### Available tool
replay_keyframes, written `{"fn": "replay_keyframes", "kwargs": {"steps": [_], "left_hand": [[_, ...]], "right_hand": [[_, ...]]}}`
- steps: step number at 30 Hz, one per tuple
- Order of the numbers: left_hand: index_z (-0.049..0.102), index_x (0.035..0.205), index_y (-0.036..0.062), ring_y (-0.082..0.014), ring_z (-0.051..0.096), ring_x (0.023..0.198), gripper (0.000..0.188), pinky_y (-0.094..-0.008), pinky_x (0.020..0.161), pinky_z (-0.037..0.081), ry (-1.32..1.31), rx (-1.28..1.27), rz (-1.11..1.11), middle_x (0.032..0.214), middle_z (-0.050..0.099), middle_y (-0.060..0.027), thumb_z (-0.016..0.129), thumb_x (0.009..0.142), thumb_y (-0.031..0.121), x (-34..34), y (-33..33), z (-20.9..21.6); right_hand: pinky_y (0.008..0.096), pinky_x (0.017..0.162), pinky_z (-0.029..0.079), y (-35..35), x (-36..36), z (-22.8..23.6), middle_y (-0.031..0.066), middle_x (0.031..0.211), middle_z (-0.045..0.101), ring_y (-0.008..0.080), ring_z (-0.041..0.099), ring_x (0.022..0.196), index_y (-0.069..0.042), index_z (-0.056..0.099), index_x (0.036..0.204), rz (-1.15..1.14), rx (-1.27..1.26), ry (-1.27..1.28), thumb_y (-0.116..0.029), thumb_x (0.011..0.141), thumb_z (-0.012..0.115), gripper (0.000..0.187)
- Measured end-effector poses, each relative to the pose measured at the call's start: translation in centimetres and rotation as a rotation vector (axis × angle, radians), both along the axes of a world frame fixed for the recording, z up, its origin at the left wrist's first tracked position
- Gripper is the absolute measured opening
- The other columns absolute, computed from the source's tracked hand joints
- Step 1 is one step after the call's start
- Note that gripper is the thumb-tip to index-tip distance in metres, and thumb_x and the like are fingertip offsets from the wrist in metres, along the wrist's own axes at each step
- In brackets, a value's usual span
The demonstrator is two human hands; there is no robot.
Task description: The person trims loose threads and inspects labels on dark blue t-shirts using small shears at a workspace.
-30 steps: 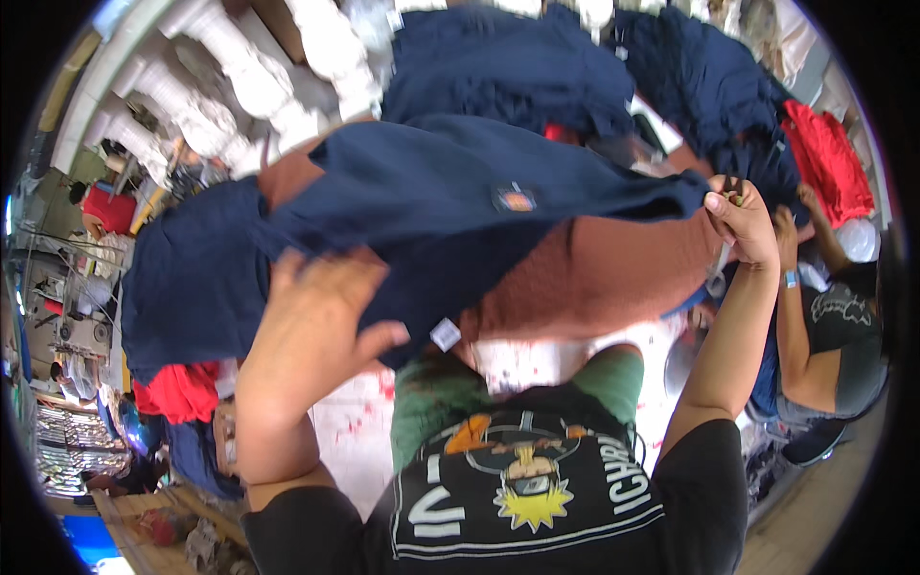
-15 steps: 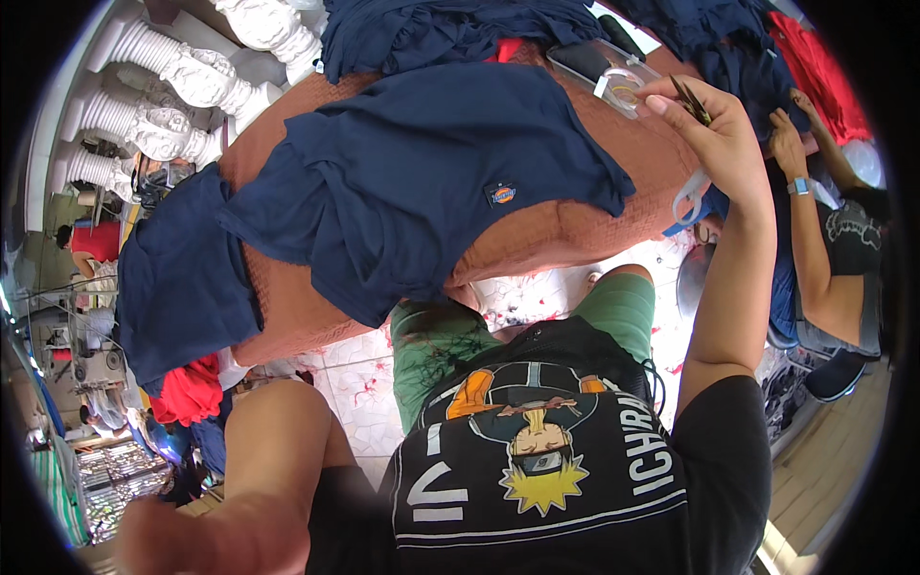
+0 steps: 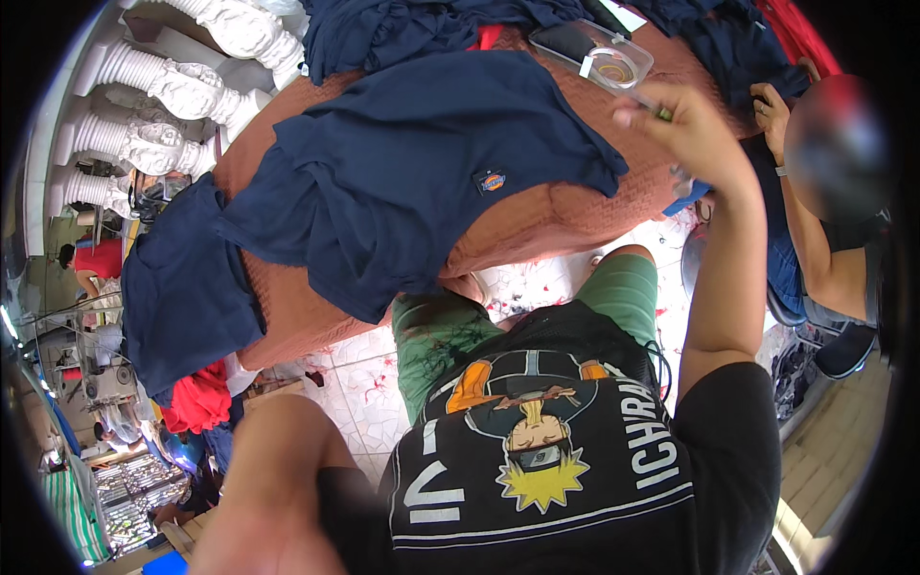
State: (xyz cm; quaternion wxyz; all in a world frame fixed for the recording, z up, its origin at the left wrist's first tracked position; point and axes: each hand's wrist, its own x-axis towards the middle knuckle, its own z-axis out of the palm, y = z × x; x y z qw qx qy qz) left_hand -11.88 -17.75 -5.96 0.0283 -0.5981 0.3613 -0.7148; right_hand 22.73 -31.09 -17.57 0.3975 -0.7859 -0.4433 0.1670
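A navy shirt (image 3: 412, 144) with a small sewn-on label lies spread over a cloth-covered surface (image 3: 297, 331). My right hand (image 3: 685, 134) is raised at the far right, above the cover and just right of the shirt. Its fingers are closed on small thread snips (image 3: 663, 114), mostly hidden by the hand and blurred. My left hand (image 3: 273, 551) is low at the left, near the lower edge, apart from the shirt. It is smeared and cut off, so its fingers do not show.
Beyond the shirt stands a clear plastic box (image 3: 613, 67) with small things in it. More navy garments (image 3: 431, 29) are heaped at the back, and another navy piece (image 3: 187, 278) hangs at the left. A co-worker's hand (image 3: 770, 113) handles dark cloth at the right.
My right hand has shifted slightly left and turned, so the snips show less. My left hand has swung right and down toward the lower edge. The shirt lies much as before.
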Motion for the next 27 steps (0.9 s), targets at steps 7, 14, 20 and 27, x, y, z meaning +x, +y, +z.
{"fn": "replay_keyframes", "kwargs": {"steps": [7, 14, 20, 27], "left_hand": [[0.056, 0.111, 0.0003, -0.0254, 0.058, 0.111, 0.046, -0.0517, 0.092, 0.043, 0.424, -0.378, -0.214, 0.117, 0.062, -0.0146, 0.037, 0.101, 0.041, 4.6, 2.4, -5.0], [0.056, 0.113, 0.0009, -0.0244, 0.058, 0.11, 0.042, -0.0499, 0.094, 0.042, 1.112, -0.579, -0.065, 0.119, 0.06, -0.0146, 0.041, 0.1, 0.037, 10.9, 4.2, -2.9], [0.056, 0.115, 0.0014, -0.0237, 0.058, 0.109, 0.038, -0.0484, 0.097, 0.041, 1.211, -0.561, -0.15, 0.12, 0.059, -0.0146, 0.044, 0.098, 0.034, 10.2, 2.9, -2.6], [0.057, 0.118, 0.002, -0.0227, 0.058, 0.108, 0.036, -0.0466, 0.099, 0.039, 1.199, -0.612, -0.16, 0.122, 0.058, -0.0145, 0.048, 0.097, 0.03, 11.3, 3.4, -3.2]], "right_hand": [[0.0395, 0.074, 0.05, -2.1, 0.4, -6.5, 0.0179, 0.084, 0.069, 0.0334, 0.066, 0.08, -0.002, 0.071, 0.092, -0.039, -0.15, -0.122, -0.02, 0.078, 0.071, 0.023], [0.0362, 0.076, 0.052, -2.2, -1.0, -5.1, 0.0181, 0.093, 0.071, 0.0286, 0.069, 0.086, 0.0, 0.069, 0.102, 0.031, -0.159, -0.13, -0.018, 0.081, 0.072, 0.028], [0.037, 0.078, 0.051, -3.3, -1.1, -5.4, 0.0187, 0.095, 0.07, 0.0326, 0.068, 0.088, -0.001, 0.069, 0.102, 0.066, -0.175, -0.126, -0.022, 0.081, 0.072, 0.029], [0.0362, 0.077, 0.051, -4.2, -2.5, -4.7, 0.0167, 0.092, 0.07, 0.0287, 0.068, 0.087, -0.003, 0.069, 0.104, 0.029, -0.208, -0.097, -0.02, 0.081, 0.072, 0.028]]}}
